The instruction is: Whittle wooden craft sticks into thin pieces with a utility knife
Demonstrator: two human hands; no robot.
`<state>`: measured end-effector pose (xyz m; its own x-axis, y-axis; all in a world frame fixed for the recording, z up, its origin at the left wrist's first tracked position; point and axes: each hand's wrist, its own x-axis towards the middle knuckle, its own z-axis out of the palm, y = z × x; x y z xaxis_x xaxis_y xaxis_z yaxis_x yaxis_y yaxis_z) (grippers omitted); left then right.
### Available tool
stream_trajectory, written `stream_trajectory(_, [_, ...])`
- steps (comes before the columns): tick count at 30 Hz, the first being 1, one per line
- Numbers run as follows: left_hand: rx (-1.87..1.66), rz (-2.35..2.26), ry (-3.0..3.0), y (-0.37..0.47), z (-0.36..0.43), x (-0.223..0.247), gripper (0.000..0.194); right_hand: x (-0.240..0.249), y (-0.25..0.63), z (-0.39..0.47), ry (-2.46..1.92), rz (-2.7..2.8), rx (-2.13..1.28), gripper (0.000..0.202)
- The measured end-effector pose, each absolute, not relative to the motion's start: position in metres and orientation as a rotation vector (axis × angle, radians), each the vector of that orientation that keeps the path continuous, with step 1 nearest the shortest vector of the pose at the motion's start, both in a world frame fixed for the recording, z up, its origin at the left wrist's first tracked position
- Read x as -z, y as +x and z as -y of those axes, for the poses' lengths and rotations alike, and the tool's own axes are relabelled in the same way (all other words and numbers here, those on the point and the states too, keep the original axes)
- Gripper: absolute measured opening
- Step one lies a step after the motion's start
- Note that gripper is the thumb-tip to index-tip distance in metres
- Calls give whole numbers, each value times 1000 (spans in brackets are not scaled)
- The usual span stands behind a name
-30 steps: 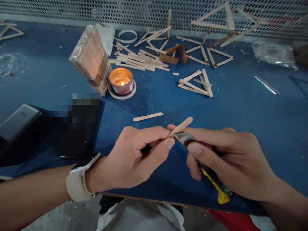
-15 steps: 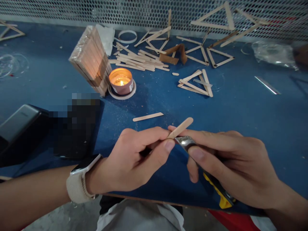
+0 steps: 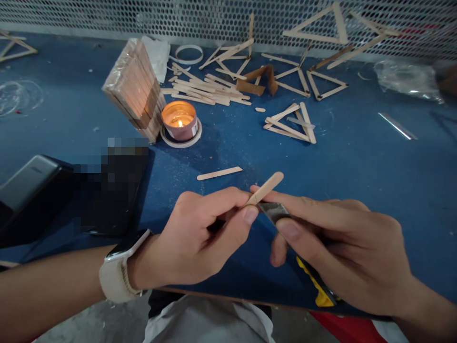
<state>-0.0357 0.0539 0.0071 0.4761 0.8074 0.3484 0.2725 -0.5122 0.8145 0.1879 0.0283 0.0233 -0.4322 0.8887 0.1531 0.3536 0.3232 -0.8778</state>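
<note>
Between thumb and index finger, my left hand (image 3: 210,233) pinches a wooden craft stick (image 3: 267,186), its rounded end pointing up and right. A thin dark line crosses the stick near my fingertips. My right hand (image 3: 342,247) is closed around a black and yellow utility knife (image 3: 319,288). The knife's blade (image 3: 273,209) has its tip at the stick's lower edge, close to my left thumb; whether it bites into the wood I cannot tell. Just beyond my left hand, a shorter craft stick (image 3: 219,173) with one slanted end lies on the blue table (image 3: 357,176).
A lit candle (image 3: 179,121) burns in a tin beside a wrapped bundle of sticks (image 3: 134,90). Behind it lies a pile of loose sticks (image 3: 203,90). Several stick triangles (image 3: 291,124) lie farther right. A black phone (image 3: 117,195) and a dark box (image 3: 34,195) are at left.
My right hand and the knife have shifted slightly left, and the blade has turned a little. The held stick's rounded end has moved slightly left and up. My left hand is nearly still.
</note>
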Motion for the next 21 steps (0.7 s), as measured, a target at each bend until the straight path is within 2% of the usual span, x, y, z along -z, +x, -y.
stream_trajectory(11, [-977,-900,2041,-33,-55,-6,13,-25,183,-23,-1258,2039,-874,47])
stream_trajectory(21, [-932,-912,1994,-30,-54,-8,19,-24,181,-18,-1314,2068,-745,40])
